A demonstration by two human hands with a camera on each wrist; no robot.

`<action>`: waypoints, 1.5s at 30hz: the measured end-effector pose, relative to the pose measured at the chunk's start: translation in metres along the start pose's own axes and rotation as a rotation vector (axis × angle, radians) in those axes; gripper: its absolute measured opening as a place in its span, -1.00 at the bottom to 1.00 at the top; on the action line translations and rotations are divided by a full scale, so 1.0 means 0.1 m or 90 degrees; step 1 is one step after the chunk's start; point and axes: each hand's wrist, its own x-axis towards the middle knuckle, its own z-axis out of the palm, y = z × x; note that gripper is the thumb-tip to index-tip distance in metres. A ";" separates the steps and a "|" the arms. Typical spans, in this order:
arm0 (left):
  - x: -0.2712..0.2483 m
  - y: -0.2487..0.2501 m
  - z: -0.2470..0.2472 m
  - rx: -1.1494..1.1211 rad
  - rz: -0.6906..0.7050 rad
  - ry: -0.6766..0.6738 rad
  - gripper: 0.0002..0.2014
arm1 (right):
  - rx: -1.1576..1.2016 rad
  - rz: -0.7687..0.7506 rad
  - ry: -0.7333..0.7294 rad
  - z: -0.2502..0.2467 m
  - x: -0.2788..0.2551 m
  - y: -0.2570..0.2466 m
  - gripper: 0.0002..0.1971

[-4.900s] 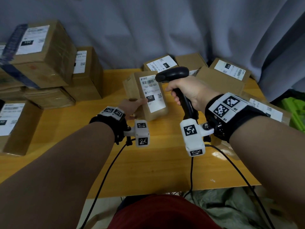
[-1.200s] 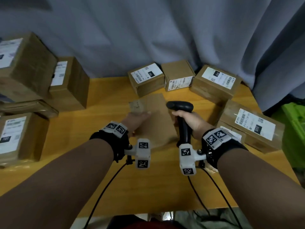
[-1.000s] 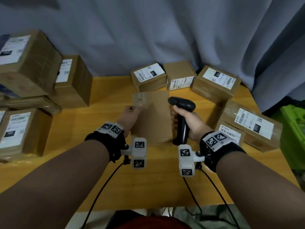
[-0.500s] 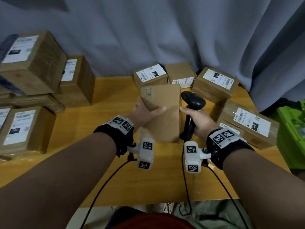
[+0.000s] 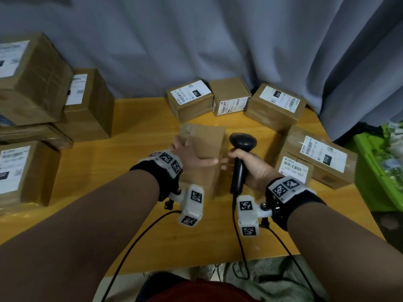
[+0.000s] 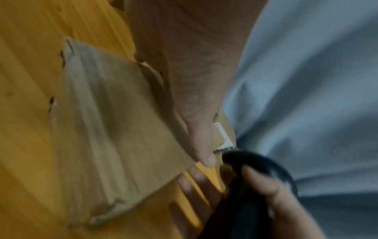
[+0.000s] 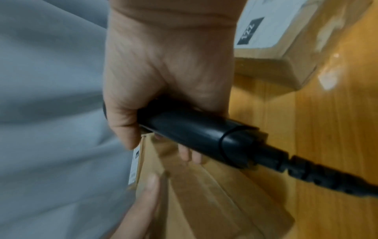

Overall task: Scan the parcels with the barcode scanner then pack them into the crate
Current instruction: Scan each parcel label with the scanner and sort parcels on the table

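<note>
A plain brown parcel (image 5: 206,141) stands upright at the middle of the wooden table (image 5: 135,131), its label turned away from me. My left hand (image 5: 192,154) grips it, the thumb lying across the near face. The left wrist view shows the palm against the parcel (image 6: 114,129) and a sliver of white label past the thumb. My right hand (image 5: 250,168) grips the handle of the black barcode scanner (image 5: 242,143) just right of the parcel, its fingertips reaching the parcel's edge. In the right wrist view the scanner handle (image 7: 194,134) crosses above the parcel (image 7: 194,202). A green crate (image 5: 375,171) sits off the table's right edge.
Three labelled parcels (image 5: 189,102) line the back of the table. Two more, one marked 122 (image 5: 293,168), lie close to my right hand. Larger boxes (image 5: 28,171) are stacked at the left. A grey curtain (image 5: 218,40) hangs behind. The scanner cable (image 5: 242,247) trails over the front edge.
The parcel has been turned so its label faces away from me. My left hand has slid across its plain face. The scanner has come down beside the parcel.
</note>
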 end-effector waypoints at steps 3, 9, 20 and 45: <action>0.02 0.09 0.09 0.132 -0.035 0.003 0.29 | -0.035 0.003 0.034 0.06 0.04 0.09 -0.84; 0.03 0.23 0.06 0.129 -0.086 -0.022 0.28 | -0.033 -0.039 0.131 -0.11 0.11 0.13 -0.84; -0.15 -0.51 -0.19 -0.485 -0.011 0.055 -0.48 | -0.041 -0.071 0.023 0.24 0.07 0.09 -0.54; -0.38 -0.71 -0.55 -0.642 0.011 -0.095 -0.09 | -0.023 -0.115 0.026 0.39 0.01 -0.16 -0.53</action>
